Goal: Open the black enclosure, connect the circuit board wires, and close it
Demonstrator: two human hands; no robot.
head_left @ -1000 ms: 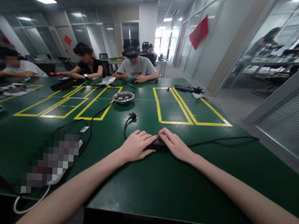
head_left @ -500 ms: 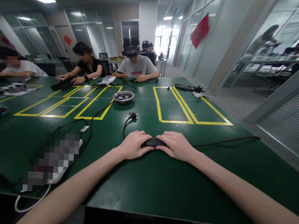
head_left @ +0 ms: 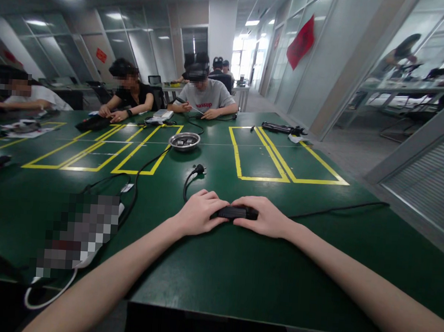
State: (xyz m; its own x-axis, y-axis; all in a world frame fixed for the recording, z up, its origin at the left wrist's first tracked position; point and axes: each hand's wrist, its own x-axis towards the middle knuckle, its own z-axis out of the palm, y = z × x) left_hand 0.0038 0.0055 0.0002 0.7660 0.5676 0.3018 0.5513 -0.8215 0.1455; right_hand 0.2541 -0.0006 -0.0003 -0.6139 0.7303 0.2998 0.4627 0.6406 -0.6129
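Observation:
A black power adapter (head_left: 236, 213) with a ribbed body lies between my two hands, just above the green table (head_left: 215, 276) or resting on it; which one I cannot tell. My left hand (head_left: 201, 212) is closed around its left end, hiding that end. Thumb and fingers of my right hand (head_left: 266, 216) curve round its right part, thumb in front and fingers behind. A black cord (head_left: 339, 209) runs rightward from behind my right hand. Beyond my left hand lies a black plug (head_left: 199, 169), its cord curving back behind that hand.
A power strip (head_left: 98, 246), mostly blurred out, lies at the left with a black cable. A metal bowl (head_left: 185, 141) holding small parts sits farther off. Yellow tape (head_left: 264, 179) marks rectangles. A black tripod-like object (head_left: 282, 129) lies at the back right. Several people sit across the table.
My right hand's fingers have spread and shifted slightly right along the power adapter, so more of its body shows. My left hand stays nearly where it was.

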